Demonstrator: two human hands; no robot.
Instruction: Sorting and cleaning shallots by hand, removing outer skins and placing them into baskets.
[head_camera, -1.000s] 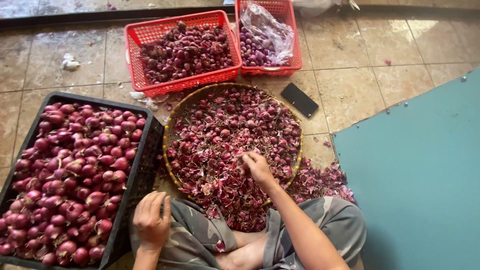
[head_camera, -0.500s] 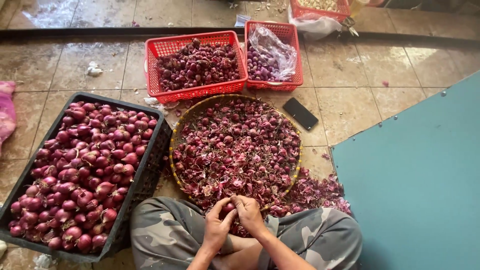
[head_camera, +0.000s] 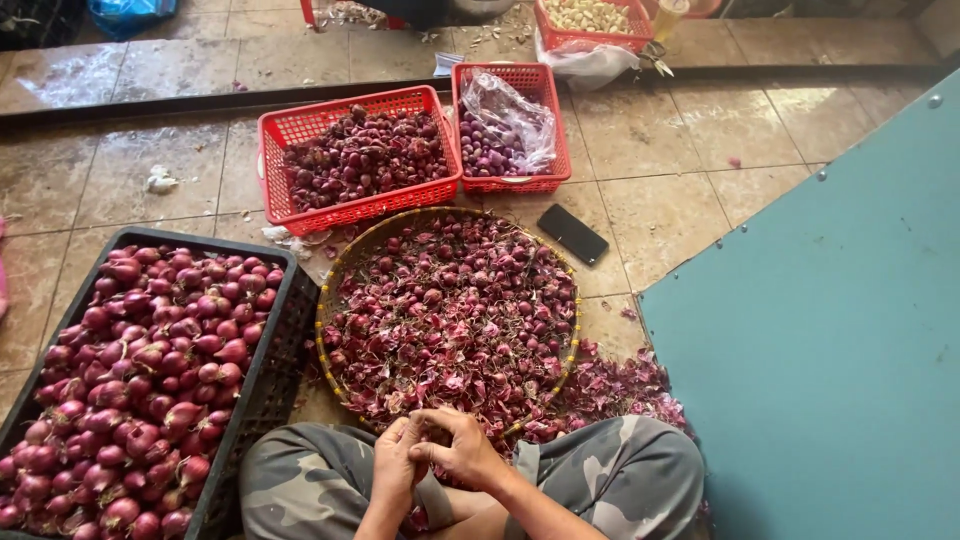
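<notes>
A person sits on the tiled floor (head_camera: 690, 200) with both hands together at the near rim of a round woven bamboo tray (head_camera: 345, 275). The left hand (head_camera: 395, 465) and the right hand (head_camera: 462, 452) touch each other, fingers curled closed around something small between them; what they pinch is hidden by the fingers. The tray is heaped with purple-red shallot skins and unpeeled shallots (head_camera: 455, 315), and more skins spill over its right edge onto the floor. Just left of the tray stands a black plastic crate (head_camera: 270, 385) filled with whole glossy red shallots (head_camera: 140, 370). Beyond the tray's far edge sit two red plastic mesh baskets: the wider one (head_camera: 300, 125) holds dark shallots, and the smaller one (head_camera: 555, 130) at its right holds a clear plastic bag (head_camera: 510, 115) over purple shallots. A black phone (head_camera: 572, 233) lies on the floor by the tray's far right edge. At the top edge, another red basket (head_camera: 590, 38) holds pale bulbs.
</notes>
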